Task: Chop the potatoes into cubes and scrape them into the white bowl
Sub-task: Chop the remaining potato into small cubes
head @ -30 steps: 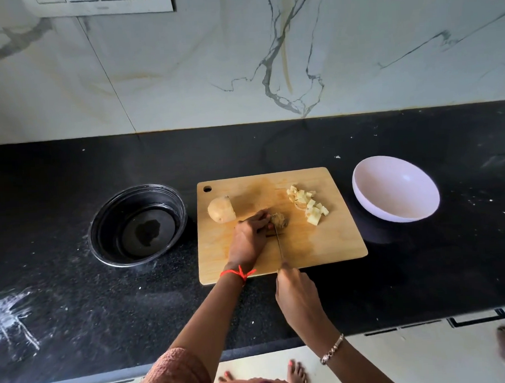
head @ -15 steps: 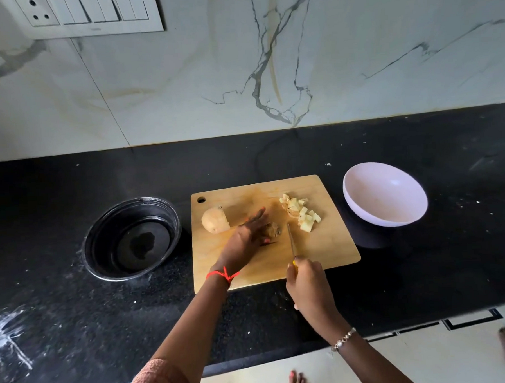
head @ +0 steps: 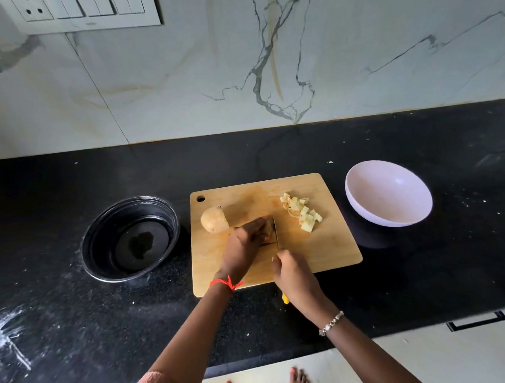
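left hand [head: 242, 247] holds potato piece [head: 268, 224], right hand [head: 293, 277] grips knife [head: 275, 234] on board [head: 321, 252].

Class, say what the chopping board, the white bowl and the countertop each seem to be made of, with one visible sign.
Chopping board: probably wood or bamboo, matt; tan with faint grain and stains.
White bowl: plastic or glazed ceramic, cannot tell; smooth with a soft highlight.
Countertop: likely polished black granite; fine speckle, dull sheen.

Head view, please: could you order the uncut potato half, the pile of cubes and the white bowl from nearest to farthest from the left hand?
1. The potato half, just left of the left hand, on the board.
2. The cubes, to its right on the board.
3. The white bowl, off the board, far right.
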